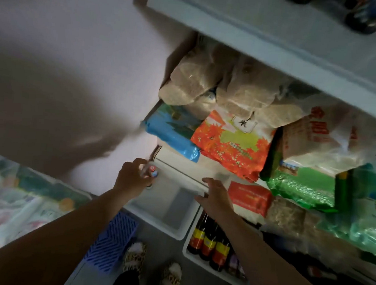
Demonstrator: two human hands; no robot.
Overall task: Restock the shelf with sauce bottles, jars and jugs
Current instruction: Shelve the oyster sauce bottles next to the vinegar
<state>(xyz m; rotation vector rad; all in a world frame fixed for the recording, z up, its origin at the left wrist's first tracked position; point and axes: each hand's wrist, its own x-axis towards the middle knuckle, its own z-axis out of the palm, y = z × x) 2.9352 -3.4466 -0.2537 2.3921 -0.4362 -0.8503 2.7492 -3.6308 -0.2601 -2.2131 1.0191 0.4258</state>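
Note:
My left hand (132,178) is closed around a small clear bottle (151,173) with a red and blue cap, held at the left end of a white shelf level (180,175), close to the wall. My right hand (216,196) reaches out with fingers spread and rests on the shelf's front edge, holding nothing. Below it, dark sauce bottles (208,243) with yellow and red labels stand in a white bin (217,277) on the floor. More dark bottles (361,18) stand on the top shelf (258,35).
Bags of rice and grain (230,141) are stacked on the middle shelf. An empty white bin (166,210) sits below my hands. A blue crate (111,242) lies on the floor by my slippers (152,265). Plastic-wrapped packs (20,201) lie at the left.

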